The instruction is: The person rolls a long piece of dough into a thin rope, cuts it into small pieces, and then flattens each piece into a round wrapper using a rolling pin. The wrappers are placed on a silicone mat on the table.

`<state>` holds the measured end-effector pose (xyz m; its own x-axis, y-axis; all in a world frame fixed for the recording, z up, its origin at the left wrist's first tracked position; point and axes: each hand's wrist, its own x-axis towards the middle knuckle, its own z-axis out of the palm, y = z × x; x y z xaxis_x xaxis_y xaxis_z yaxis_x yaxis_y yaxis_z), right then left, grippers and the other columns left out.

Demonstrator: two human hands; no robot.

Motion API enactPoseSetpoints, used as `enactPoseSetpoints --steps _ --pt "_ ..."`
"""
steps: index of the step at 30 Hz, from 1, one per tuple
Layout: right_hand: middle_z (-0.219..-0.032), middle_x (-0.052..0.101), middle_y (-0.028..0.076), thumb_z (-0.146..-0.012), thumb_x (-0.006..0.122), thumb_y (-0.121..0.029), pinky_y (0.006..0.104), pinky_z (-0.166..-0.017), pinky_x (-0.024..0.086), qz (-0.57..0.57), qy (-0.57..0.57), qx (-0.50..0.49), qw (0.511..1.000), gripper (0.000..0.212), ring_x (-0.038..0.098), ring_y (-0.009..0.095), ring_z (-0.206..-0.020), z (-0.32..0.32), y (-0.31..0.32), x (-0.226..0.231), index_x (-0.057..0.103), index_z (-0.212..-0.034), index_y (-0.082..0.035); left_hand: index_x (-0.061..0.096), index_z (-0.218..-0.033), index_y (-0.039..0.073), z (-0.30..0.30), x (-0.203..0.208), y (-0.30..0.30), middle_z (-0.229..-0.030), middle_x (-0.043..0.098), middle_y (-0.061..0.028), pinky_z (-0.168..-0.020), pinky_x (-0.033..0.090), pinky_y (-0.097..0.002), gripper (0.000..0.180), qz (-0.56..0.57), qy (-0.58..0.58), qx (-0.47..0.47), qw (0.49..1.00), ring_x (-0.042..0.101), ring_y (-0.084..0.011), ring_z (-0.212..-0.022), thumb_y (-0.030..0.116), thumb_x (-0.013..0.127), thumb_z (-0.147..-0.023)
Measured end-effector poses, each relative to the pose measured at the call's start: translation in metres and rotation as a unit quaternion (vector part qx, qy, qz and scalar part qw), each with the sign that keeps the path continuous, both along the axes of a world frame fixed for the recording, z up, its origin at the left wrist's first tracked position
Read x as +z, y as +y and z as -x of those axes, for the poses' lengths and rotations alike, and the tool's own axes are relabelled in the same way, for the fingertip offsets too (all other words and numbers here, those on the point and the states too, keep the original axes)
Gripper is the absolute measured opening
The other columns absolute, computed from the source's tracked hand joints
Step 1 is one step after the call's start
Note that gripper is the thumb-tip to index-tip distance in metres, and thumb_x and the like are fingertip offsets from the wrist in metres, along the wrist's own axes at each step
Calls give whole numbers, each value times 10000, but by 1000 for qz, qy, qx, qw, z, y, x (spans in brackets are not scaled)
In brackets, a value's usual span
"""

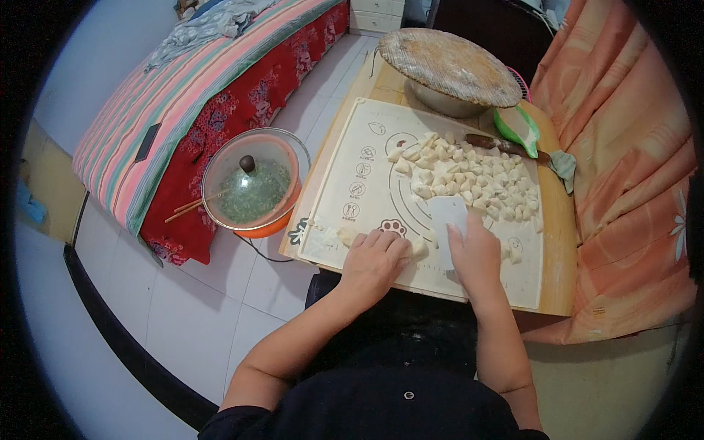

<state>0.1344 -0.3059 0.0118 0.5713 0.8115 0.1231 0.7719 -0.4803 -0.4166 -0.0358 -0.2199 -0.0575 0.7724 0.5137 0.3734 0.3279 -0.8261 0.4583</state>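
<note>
We pinched a white scraper (449, 214) in our right fingers (456, 238); our left fingers (374, 239), curled together, held a dough roll (419, 248).

Left fingers (377, 239) on dough roll (419, 248), right fingers (475, 224) around white scraper (446, 213)

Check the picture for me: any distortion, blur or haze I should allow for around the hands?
Head view: dark floor edging bows near the black rim; head view: left hand and right hand show no obvious motion blur; head view: pale dough pieces contrast weakly with the mat; head view: contents look hazy through the clear lid.
</note>
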Motion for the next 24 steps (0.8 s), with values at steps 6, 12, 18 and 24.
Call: enactPoseSetpoints --steps 6,12,18,24 --pt "-720 653 229 -938 577 -245 535 -672 503 39 13 57 998 234 647 452 -727 20 -9 12 497 -986 -30 593 -1054 129 -11 -13 -5 -1013 597 -43 -813 427 -403 321 -29 -62 11 998 572 -261 -965 128 733 -766" --pt "-748 674 215 -949 550 -234 534 -685 509 115 -15 95 989 222 662 441 -739 22 8 -15 481 -977 -24 596 -1051 127 -9 -7 -6 -1011 593 -42 -808 425 -401 322 -32 -54 -4 998 574 -258 -964 119 735 -760" --pt "-800 678 237 -946 551 -237 535 -716 506 55 -17 57 997 238 661 450 -778 14 41 -24 503 -1009 -12 602 -1050 121 1 -1 3 -1008 597 -44 -807 429 -395 332 -21 -52 3 998 579 -248 -952 158 747 -754" --pt "-791 665 252 -930 587 -242 535 -707 504 -27 5 30 999 268 654 453 -763 5 27 6 524 -1051 -12 612 -965 119 2 0 22 -917 606 -52 -813 437 -401 259 12 -37 59 997 592 -264 -905 177 752 -754"
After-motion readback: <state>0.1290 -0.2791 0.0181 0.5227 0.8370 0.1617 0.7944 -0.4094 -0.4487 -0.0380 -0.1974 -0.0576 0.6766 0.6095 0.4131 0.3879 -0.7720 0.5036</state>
